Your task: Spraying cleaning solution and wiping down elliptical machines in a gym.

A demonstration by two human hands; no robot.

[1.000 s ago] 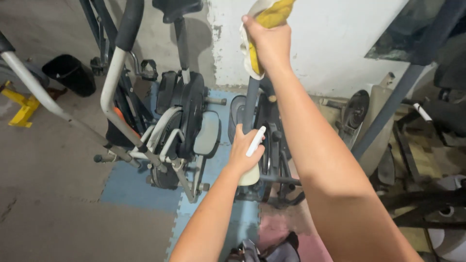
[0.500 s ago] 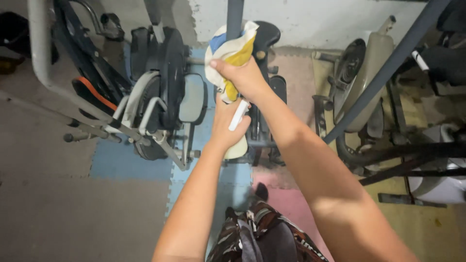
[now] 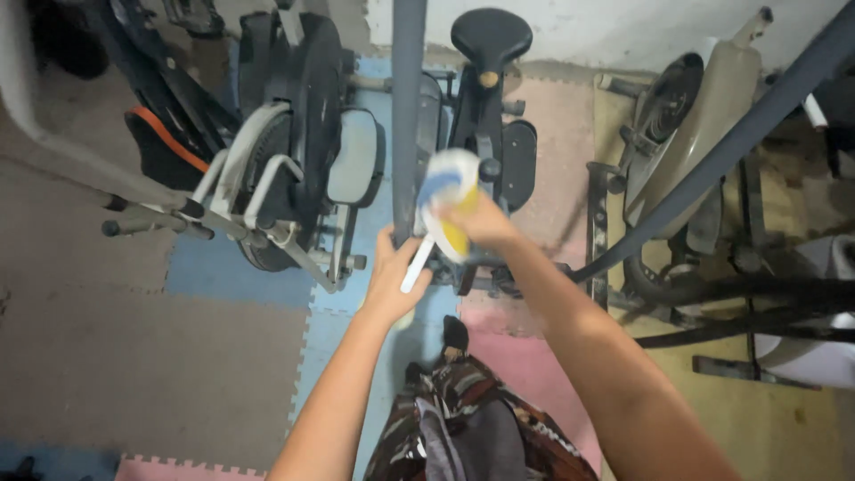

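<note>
Wiping a grey upright pole (image 3: 408, 107) on an exercise machine, judging by the grip and the cloth. Right hand (image 3: 476, 223) at centre frame, fingers clamped on a bunched cloth (image 3: 448, 198), white with blue and yellow patches, pressed to the pole's right side. Left hand (image 3: 392, 276) just below and left of it, fingers closed round a slim white stick-like thing (image 3: 416, 264), perhaps the neck of a spray bottle; too blurred to tell. Left hand beside the pole's lower end, whether touching it or not unclear.

Next move likely calling for steady pressure along the round tube, cloth wrapped partway round it, and care not to let the soft fabric slip off the smooth painted metal.

Pole: straight, matte, cylindrical. Cloth: limp, crumpled. Behind, upper centre: a black padded saddle (image 3: 491, 36), rounded and smooth. Left of centre: dark flywheel housing and pale curved tubing of a second machine (image 3: 294, 134). Upper right: a beige casing (image 3: 712, 107) with a dark disc. Underfoot: interlocking foam mats (image 3: 240, 267) in blue, pink and tan, toothed edges, dull and scuffed. Bottom centre: patterned trousers (image 3: 472, 419).
</note>
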